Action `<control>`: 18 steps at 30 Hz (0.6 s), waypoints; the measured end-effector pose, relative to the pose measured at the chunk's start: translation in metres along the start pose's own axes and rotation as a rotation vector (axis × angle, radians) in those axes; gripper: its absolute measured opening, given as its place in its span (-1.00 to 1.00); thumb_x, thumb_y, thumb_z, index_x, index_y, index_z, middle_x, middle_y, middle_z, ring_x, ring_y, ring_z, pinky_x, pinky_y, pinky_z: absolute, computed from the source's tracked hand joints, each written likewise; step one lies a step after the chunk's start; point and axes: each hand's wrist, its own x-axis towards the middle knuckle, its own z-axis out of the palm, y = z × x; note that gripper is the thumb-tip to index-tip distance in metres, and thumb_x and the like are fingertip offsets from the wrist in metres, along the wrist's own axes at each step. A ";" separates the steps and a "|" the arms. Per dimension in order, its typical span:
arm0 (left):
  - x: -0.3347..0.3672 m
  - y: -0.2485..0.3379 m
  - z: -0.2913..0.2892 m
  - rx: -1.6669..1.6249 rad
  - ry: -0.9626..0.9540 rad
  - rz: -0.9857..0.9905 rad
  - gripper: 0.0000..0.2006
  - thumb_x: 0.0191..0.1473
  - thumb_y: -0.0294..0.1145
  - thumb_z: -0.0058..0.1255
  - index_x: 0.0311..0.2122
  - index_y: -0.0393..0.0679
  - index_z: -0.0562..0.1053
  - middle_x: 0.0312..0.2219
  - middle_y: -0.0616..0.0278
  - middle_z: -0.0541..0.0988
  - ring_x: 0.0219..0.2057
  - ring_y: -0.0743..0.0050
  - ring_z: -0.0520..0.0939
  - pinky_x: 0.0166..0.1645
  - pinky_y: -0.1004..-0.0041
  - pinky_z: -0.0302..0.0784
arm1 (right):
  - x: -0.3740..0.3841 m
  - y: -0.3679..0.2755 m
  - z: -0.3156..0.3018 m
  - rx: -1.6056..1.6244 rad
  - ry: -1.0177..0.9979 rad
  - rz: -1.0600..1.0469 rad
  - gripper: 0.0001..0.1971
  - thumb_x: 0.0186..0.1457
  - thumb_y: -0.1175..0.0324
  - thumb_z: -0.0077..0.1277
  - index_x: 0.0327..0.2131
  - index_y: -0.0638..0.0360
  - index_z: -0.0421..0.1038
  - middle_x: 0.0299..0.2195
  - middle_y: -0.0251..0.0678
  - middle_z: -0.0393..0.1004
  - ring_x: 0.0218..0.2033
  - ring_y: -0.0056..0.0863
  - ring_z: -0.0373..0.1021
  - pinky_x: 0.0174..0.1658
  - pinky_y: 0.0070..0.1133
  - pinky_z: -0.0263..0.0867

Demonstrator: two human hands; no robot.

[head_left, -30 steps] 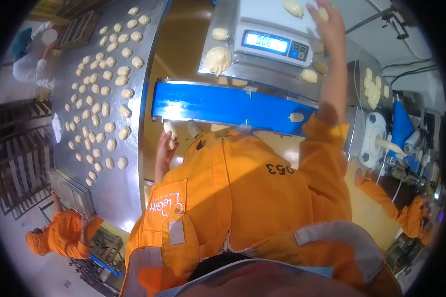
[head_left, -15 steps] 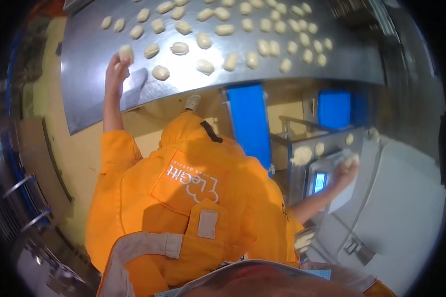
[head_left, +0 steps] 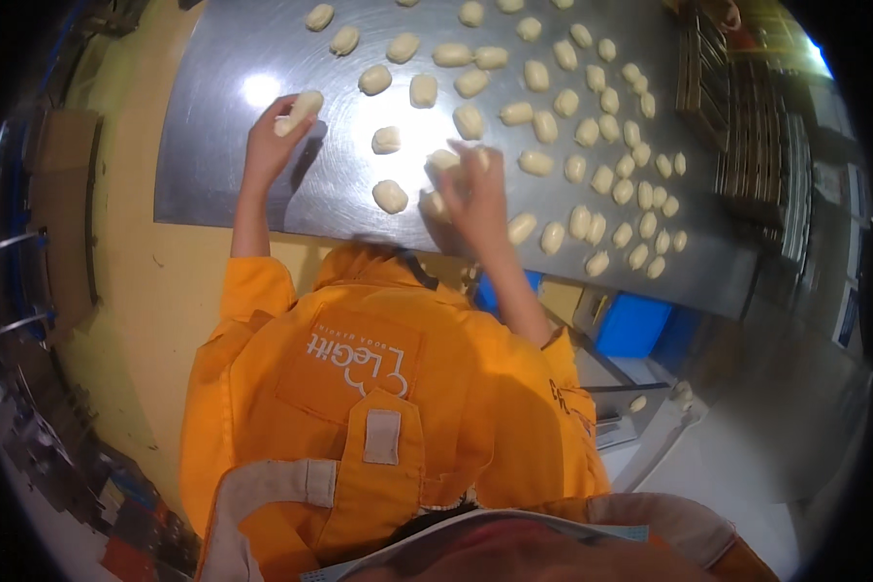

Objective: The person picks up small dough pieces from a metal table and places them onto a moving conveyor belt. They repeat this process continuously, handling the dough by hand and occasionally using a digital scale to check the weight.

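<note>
At the left part of the steel table, my left hand (head_left: 270,144) is closed around a pale dough piece (head_left: 307,105), lifted off the surface with a shadow beneath. My right hand (head_left: 482,199) reaches over the table's near side, slightly smeared by motion. Pale dough shows between its curled fingers. One dough piece (head_left: 443,160) lies by its fingertips, and another (head_left: 436,205) is partly covered by the hand. To the left of it rest a dough lump (head_left: 390,197) and a smaller-looking one (head_left: 386,140) on the metal.
Many oblong dough pieces spread over the steel table (head_left: 223,184), densest toward the right. Stacked trays (head_left: 761,184) stand at its right end. Below the near edge are a blue bin (head_left: 632,325) and a low stand holding a scale (head_left: 615,430), with a dough piece (head_left: 638,403) beside it.
My right hand has swung from above the scale to the table. My left hand still holds dough. The view has shifted, and the larger dough lump by the scale is no longer seen.
</note>
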 end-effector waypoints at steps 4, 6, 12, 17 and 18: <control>-0.003 0.008 0.023 0.427 -0.245 0.070 -0.48 -0.08 -0.26 0.16 0.06 -0.02 0.38 -0.12 0.10 0.46 -0.14 0.03 0.54 -0.05 0.26 0.46 | 0.110 0.012 -0.009 0.050 0.087 -0.133 -0.52 -0.01 0.45 0.02 0.06 0.07 0.30 -0.26 -0.14 0.35 -0.36 -0.19 0.31 -0.22 -0.39 0.29; -0.004 0.009 0.027 0.547 -0.357 0.038 -0.43 -0.09 -0.31 0.13 0.11 0.02 0.32 -0.05 0.10 0.39 -0.09 0.03 0.52 -0.02 0.25 0.45 | 0.172 0.018 0.004 0.073 0.129 -0.209 -0.49 -0.01 0.42 0.03 0.09 0.12 0.25 -0.21 -0.10 0.37 -0.29 -0.14 0.34 -0.18 -0.36 0.29; 0.010 0.018 -0.005 0.293 -0.081 0.125 -0.43 -0.07 -0.42 0.08 0.13 -0.02 0.29 -0.08 0.07 0.41 -0.09 0.08 0.51 -0.01 0.29 0.43 | 0.281 0.058 0.074 -0.091 -0.193 0.074 -0.36 0.01 0.31 0.07 0.18 0.13 0.10 0.07 0.03 0.27 0.07 0.00 0.24 0.11 -0.33 0.20; 0.072 0.044 0.001 0.107 -0.028 0.243 -0.49 -0.05 -0.40 0.09 0.08 -0.10 0.32 -0.18 0.03 0.49 -0.11 0.13 0.52 -0.03 0.31 0.40 | 0.203 0.070 0.068 -0.035 0.060 -0.098 -0.50 0.05 0.39 0.02 0.09 0.16 0.18 0.02 -0.03 0.28 0.02 -0.07 0.29 0.01 -0.31 0.26; 0.100 0.046 0.009 0.153 0.002 0.289 -0.50 -0.04 -0.37 0.10 0.06 -0.11 0.34 -0.19 0.02 0.51 -0.11 0.10 0.52 -0.03 0.31 0.41 | 0.167 0.066 0.057 0.058 0.027 0.035 -0.55 0.05 0.42 0.02 0.05 0.17 0.22 -0.02 -0.04 0.29 0.01 -0.12 0.30 -0.04 -0.34 0.30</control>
